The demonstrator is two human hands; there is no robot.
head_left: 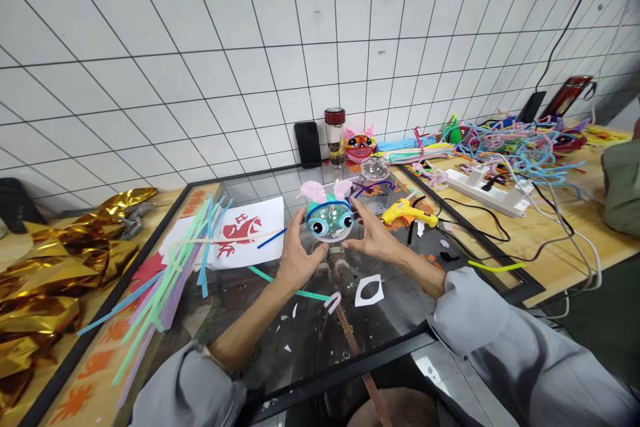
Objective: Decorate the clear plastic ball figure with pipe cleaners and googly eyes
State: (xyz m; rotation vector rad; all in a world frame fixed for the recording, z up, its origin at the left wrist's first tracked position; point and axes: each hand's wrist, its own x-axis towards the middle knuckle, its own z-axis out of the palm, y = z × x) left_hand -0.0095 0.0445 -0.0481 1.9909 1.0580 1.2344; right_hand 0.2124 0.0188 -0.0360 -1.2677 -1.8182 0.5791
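Between both hands, raised over the glass tabletop (310, 340), is a clear ball-shaped animal craft (330, 221) with big googly eyes, pink fuzzy ears and a blue band across its top. My left hand (301, 250) grips its left side, thumb underneath. From the right, my right hand (373, 235) grips it with fingers at its side and thumb low. Beneath it lie a green pipe cleaner (305, 293) with a bent pink piece at its end, and a white paper square (369, 290) with an oval hole. A yellow glue gun (410, 212) rests right of my right hand.
Green, blue and purple pipe cleaners (165, 287) lie at left beside gold foil (45, 293) and a paper with red cutouts (250, 233). A phone (307, 144), jar (335, 137) and pink craft (360, 145) stand behind. Cables trail from a power strip (485, 190).
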